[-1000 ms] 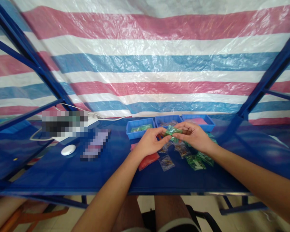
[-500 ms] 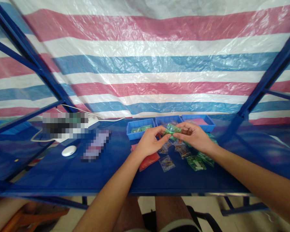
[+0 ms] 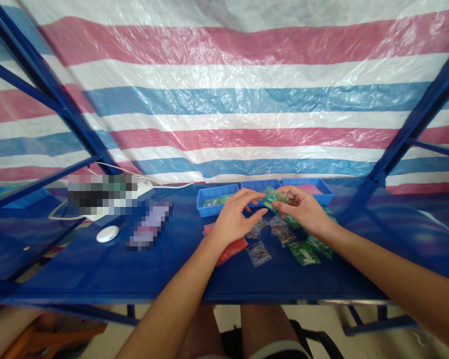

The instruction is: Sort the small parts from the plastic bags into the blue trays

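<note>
Between the fingers and thumb of my right hand (image 3: 303,209) is a small green plastic packet (image 3: 272,195), raised over the table. My left hand (image 3: 239,214) is just left of it, thumb and fingers apart, with nothing in its grasp. Below my left hand lie red packets (image 3: 232,249), partly covered by the wrist. Clear bags of small brass-coloured parts (image 3: 259,253) lie in the middle, and another clear bag (image 3: 282,230) rests under my right hand. Several green packets (image 3: 306,251) are heaped to the right, partly behind my right hand and forearm.
Three blue bins stand along the back: a left bin (image 3: 209,212) with green packets, a middle bin (image 3: 262,184), and a right bin (image 3: 327,192) holding something pink. Leftward on the blue table (image 3: 153,274) are a phone (image 3: 151,224), a white round object (image 3: 108,234) and cables.
My left hand has let go of the green packet and its fingers have spread. The packet is now in my right hand alone, tilted differently.
</note>
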`<state>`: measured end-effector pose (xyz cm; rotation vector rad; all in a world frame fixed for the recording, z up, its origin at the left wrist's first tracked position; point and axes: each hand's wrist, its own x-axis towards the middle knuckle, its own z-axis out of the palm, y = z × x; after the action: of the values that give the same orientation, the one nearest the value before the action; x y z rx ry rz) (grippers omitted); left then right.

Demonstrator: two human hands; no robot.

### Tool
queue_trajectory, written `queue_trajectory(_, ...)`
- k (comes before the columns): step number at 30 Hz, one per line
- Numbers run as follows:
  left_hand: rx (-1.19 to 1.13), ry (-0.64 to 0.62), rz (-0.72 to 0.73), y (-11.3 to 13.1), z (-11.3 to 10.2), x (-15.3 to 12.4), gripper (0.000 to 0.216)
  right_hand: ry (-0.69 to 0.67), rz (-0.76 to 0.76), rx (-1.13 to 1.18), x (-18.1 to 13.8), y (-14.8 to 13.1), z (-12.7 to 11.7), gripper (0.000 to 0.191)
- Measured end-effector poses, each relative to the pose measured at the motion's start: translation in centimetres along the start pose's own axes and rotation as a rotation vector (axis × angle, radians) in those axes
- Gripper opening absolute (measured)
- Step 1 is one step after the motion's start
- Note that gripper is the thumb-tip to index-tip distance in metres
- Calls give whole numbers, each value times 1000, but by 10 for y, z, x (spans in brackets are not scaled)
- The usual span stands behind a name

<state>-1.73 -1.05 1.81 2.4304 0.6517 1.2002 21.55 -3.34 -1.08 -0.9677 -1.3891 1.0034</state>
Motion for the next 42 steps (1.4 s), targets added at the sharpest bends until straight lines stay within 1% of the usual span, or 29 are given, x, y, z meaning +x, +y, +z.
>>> queue_trajectory(6,12,-2,-7,-2,1,-1,27,15,14,-9,0,-1,2,51)
queue_trajectory(15,7,-37,-34,-1,0,-2,23,14,12,-6,0,-1,1,47)
queue_trajectory(22,-18,-52,-8,-2,3,-2,29,23,1,-28,0,-2,1,49)
queue_trajectory(26,-78,-77,-10,0,5,-2,42,-36,25,30,-3,-7,4,49)
queue_trajectory(28,-85,-67,-27,1,5,-2,47,-82,33,69,-5,-11,4,48)
queue_trajectory(31,-54,-10,-79,-1,4,-1,40,-148,33,108,-8,-17,5,45)
queue_trajectory(34,27,41,-119,-5,3,-1,29,-190,35,122,-10,-20,6,39)
queue_trajectory(36,81,63,-143,-8,4,-2,26,-162,39,127,-9,-19,5,35)
queue_trajectory(38,97,85,-178,-10,4,-3,26,-73,44,123,-7,-15,4,32)
queue_trajectory(40,86,114,-225,-11,3,-3,30,21,47,109,-3,-11,2,31)
queue_trajectory(42,58,149,-269,-12,3,-4,36,69,46,97,0,-6,-1,32)
